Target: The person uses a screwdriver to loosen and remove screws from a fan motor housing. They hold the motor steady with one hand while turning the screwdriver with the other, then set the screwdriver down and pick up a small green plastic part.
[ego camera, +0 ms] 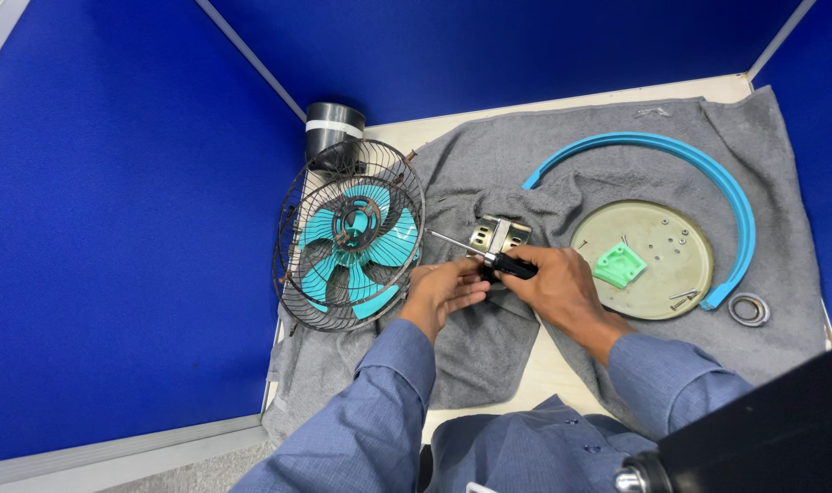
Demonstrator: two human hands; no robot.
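So this was a small desk fan taken well apart on a grey towel (489, 164) spread over the table. The right hand (562, 288) was closed around the black handle of a screwdriver (489, 256), shaft pointing left toward the fan, and the left hand (448, 288) was curled in right beside it, fingers touching something just under the tool, though I couldn't tell if it actually gripped anything. Right behind both hands sat the little metal motor housing (498, 235), which looked like the part being worked on. Judging by the layout, a fair bit was already done: the round base plate (658, 233) was lying flat off to the right with a green plastic piece (620, 266) and a few loose screws on it, the blue curved trim ring (699, 164) was off and lying around that plate, and a small metal ring (749, 309) sat near its end. What looked untouched was the wire cage (347, 246) on the left, with the teal blades (357, 242) inside it, leaning by a dark cylinder (334, 132).
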